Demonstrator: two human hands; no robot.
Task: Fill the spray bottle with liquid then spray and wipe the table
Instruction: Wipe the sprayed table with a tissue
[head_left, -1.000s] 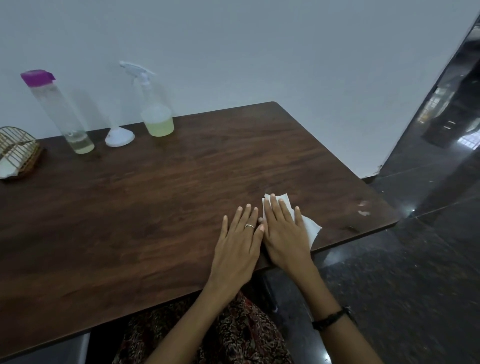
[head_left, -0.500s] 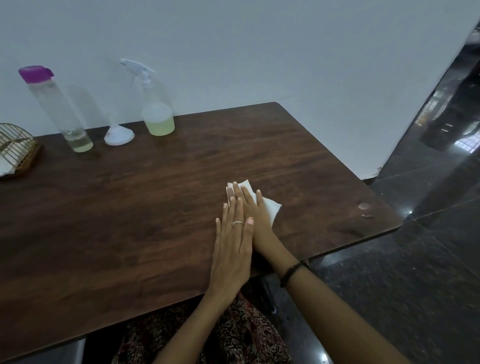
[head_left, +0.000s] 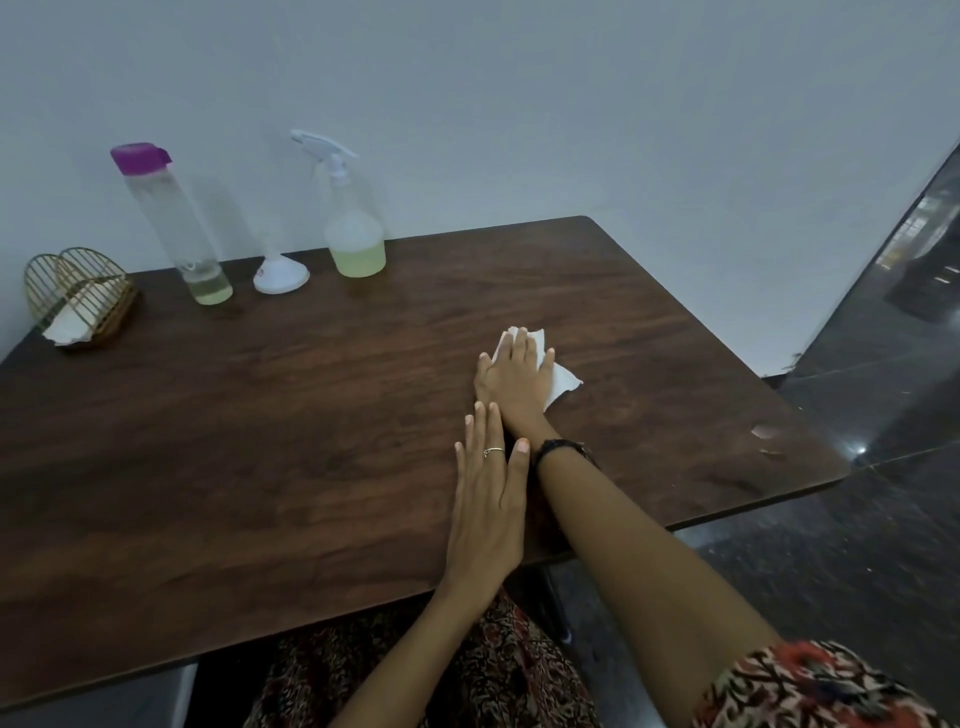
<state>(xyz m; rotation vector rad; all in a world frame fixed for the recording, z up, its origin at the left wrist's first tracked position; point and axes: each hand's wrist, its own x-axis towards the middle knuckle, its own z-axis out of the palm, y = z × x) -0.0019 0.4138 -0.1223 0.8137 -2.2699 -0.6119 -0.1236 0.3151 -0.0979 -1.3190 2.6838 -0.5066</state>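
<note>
The right hand (head_left: 514, 376) lies flat on a white paper towel (head_left: 558, 382), fingers straight and spread, pressing it onto the dark wooden table (head_left: 260, 441) a little right of the table's middle. The towel shows past the fingertips at 12 o'clock and sticks out from under the palm at 3 o'clock. A black band (head_left: 558, 448) circles the right wrist.

The left hand (head_left: 488, 499) rests palm down on the bare wood at 6 o'clock from the right hand, fingers straight and close together, holding nothing; its fingertips lie just beside the right wrist. A thin ring (head_left: 493, 451) sits on one finger.

Along the far edge, by the wall, the spray bottle (head_left: 353, 234) stands upright at 11 o'clock from the towel, with pale yellow liquid in its lower part. Just to its 9 o'clock stands an upturned white funnel (head_left: 281, 275), then a tall clear bottle (head_left: 179, 228) with a purple cap, a little yellowish liquid at its bottom. At the table's far-left corner is a gold wire holder (head_left: 78, 293) with white paper in it.
</note>
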